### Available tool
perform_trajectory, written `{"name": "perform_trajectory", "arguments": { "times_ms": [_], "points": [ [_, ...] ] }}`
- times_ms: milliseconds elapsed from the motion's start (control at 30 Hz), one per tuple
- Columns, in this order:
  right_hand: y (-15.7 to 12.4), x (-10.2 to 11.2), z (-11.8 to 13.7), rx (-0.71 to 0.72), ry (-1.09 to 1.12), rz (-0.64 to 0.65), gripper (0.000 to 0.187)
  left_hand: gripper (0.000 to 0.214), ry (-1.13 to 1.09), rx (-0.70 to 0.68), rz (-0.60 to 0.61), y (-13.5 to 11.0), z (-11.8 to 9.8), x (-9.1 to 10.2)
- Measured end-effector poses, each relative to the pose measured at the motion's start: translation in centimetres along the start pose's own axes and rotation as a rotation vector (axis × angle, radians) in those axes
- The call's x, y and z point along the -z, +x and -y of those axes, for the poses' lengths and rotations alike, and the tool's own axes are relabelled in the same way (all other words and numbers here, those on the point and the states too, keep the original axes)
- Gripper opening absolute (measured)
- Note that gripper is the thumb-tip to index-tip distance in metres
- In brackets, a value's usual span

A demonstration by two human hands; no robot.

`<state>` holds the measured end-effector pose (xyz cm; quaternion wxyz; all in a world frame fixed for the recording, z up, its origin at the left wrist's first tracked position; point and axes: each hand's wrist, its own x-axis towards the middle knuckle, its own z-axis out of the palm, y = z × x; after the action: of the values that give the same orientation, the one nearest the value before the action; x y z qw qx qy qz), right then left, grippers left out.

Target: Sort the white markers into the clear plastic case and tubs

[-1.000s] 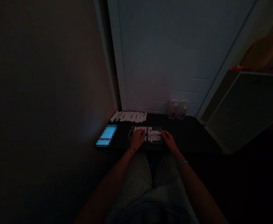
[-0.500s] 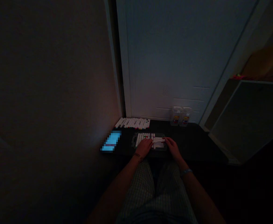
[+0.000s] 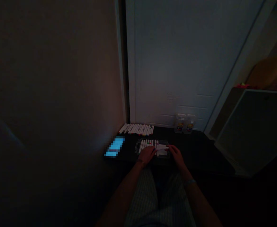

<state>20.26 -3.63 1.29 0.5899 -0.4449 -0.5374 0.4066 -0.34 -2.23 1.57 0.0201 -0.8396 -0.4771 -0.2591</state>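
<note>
The room is very dark. On the dark floor in front of my knees lies a clear marker case [image 3: 138, 147] with several white markers standing in a row inside. My left hand [image 3: 148, 154] and my right hand [image 3: 176, 155] hold one white marker [image 3: 162, 147] between them, lying crosswise over the case, fingers pinched on its two ends. A second row of white markers [image 3: 137, 129] lies on the floor against the door.
A lit phone screen [image 3: 115, 147] glows blue at the left of the case. Two small bottles [image 3: 185, 123] stand by the white door [image 3: 176, 63]. A wall runs along the left. A framed panel [image 3: 254, 129] leans at the right.
The view has tilted, so everything sits lower and further right in the picture. Both hands stay over the case with the marker between them.
</note>
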Motion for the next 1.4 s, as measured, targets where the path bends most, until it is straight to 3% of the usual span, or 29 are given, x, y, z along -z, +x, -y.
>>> {"name": "perform_trajectory", "arguments": {
  "times_ms": [500, 667, 1033, 1167, 1400],
  "points": [
    [0.3, 0.1, -0.2, 0.074, -0.069, 0.032, 0.041, 0.026, -0.078, 0.007, -0.016, 0.0, 0.3, -0.5],
    [0.4, 0.1, -0.1, 0.055, -0.072, 0.001, 0.043, 0.025, -0.03, 0.0, 0.016, -0.2, -0.2, -0.1],
    [0.2, -0.1, 0.0, 0.021, -0.035, 0.036, 0.044, 0.024, 0.158, 0.017, -0.093, 0.3, -0.6, 1.0],
    [0.2, 0.0, 0.0, 0.01, -0.026, 0.097, 0.043, 0.024, 0.189, 0.037, -0.09, 0.3, -0.7, 0.9],
    [0.3, 0.1, -0.2, 0.003, -0.074, 0.074, 0.044, 0.02, 0.169, 0.027, -0.05, 0.3, -0.9, 1.4]
  ]
}}
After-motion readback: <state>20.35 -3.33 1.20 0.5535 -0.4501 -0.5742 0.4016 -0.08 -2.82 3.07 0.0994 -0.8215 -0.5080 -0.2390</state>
